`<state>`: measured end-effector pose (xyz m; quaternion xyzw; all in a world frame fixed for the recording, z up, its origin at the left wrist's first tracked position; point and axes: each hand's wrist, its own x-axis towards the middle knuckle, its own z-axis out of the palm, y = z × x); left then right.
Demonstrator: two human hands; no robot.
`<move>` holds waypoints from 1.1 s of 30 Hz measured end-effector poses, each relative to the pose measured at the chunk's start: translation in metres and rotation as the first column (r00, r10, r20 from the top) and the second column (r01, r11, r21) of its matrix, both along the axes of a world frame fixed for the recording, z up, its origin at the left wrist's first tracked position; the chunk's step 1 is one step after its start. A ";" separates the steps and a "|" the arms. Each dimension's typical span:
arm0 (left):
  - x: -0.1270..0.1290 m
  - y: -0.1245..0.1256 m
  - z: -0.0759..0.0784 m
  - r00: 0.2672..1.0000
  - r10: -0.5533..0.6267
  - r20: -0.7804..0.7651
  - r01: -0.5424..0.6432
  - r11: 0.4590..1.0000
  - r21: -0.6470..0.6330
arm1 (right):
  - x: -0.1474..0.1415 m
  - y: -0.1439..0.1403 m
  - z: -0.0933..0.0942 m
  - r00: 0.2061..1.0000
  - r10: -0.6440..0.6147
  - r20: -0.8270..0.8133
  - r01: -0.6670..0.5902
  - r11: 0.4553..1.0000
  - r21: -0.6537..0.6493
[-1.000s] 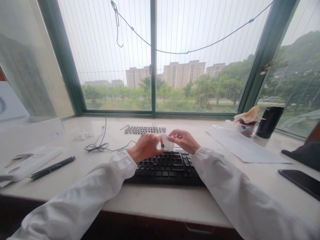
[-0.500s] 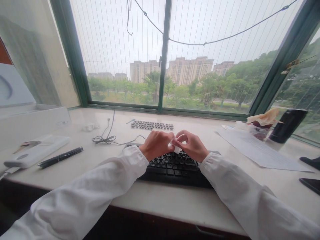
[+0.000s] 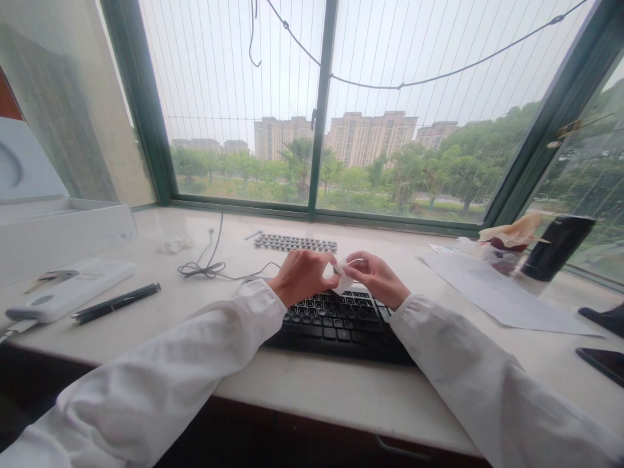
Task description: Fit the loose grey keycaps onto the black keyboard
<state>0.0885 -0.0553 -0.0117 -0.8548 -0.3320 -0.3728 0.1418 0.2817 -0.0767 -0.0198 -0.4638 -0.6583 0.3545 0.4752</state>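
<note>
Left hand (image 3: pixel 303 276) and right hand (image 3: pixel 377 278) both pinch a small white wipe (image 3: pixel 342 281) above the black keyboard (image 3: pixel 341 322) on the counter (image 3: pixel 312 383). Fingers closed on it from either side. Grip looks thin: a tug could tear it or drop it onto the keys.

Both hands, left (image 3: pixel 302 276) and right (image 3: pixel 375 278), pinch white wipe (image 3: pixel 342 281) above black keyboard (image 3: pixel 336 322).
</note>
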 end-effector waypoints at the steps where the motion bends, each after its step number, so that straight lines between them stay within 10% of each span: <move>1: 0.000 0.001 0.000 1.000 -0.009 0.027 0.009 1.000 -0.014 | 0.002 0.002 0.001 0.998 0.022 -0.058 -0.024 0.999 -0.029; 15: 0.000 -0.004 0.000 0.979 -0.134 0.156 0.123 0.989 0.081 | 0.005 0.000 0.002 0.941 0.297 -0.161 -0.309 0.949 -0.058; 33: -0.003 -0.004 -0.003 0.985 -0.142 0.096 0.128 0.983 0.131 | 0.006 -0.009 0.015 0.962 0.269 0.045 -0.267 0.962 -0.054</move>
